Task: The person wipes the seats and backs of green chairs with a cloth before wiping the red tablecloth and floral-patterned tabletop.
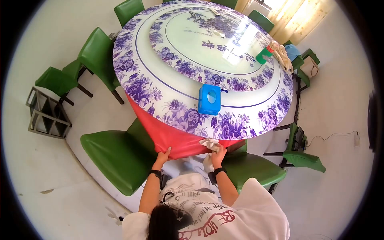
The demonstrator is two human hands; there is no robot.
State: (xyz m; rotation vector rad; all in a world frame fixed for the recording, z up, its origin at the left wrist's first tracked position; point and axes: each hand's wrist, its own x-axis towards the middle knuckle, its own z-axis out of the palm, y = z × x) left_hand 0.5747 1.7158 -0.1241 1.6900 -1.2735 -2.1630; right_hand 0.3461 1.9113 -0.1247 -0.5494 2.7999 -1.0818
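A red tablecloth [176, 142] hangs below the near edge of the round table [160, 94]. My left hand [161, 156] is closed on the cloth's lower edge, thumb on top, pulling it out toward me. My right hand [218, 155] is closed around a crumpled whitish rag [209, 143], pressed against the red cloth just under the table rim. Part of the rag dangles below the fingers. On the tabletop in front of me stands a blue box [209, 100] with a round hole.
Green chairs stand close on my left [116, 156] and right [256, 170]. A turntable [176, 66] with purple flowers tops the table. Near its right edge are a green container [264, 56] and a beige cloth [283, 58]. A grey metal rack [48, 114] stands at left.
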